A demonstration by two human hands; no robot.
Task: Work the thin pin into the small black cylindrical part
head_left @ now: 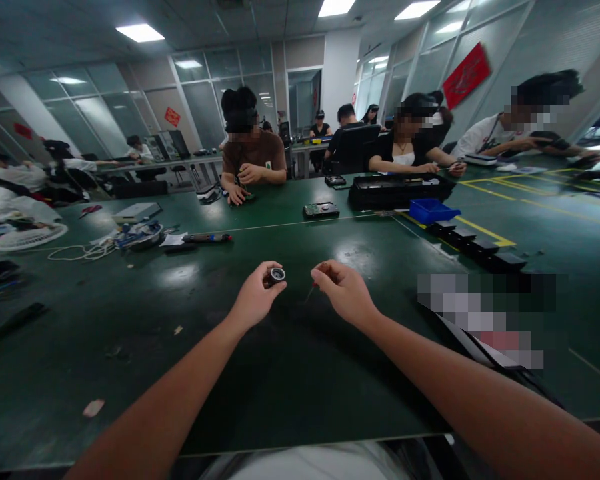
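My left hand point(257, 290) is closed around a small dark cylinder point(277, 274), its ringed, lens-like round end facing up toward me. A short way to the right, my right hand point(345, 287) pinches a thin pointed tool point(311, 289) with a touch of red near the fingertips; the narrow tip angles down to the left. Most of that tool is hidden in the fingers, so its exact kind does not show. The two hands are apart, both held over the green table point(280, 373).
A hard drive point(321, 210) lies ahead, with a long black case point(400, 192) and blue bin point(433, 211) beyond to the right. Black trays point(480, 248) and papers point(473, 313) lie right. Cables point(135, 237) and a screwdriver-like tool point(207, 238) lie left. A co-worker point(253, 153) sits opposite.
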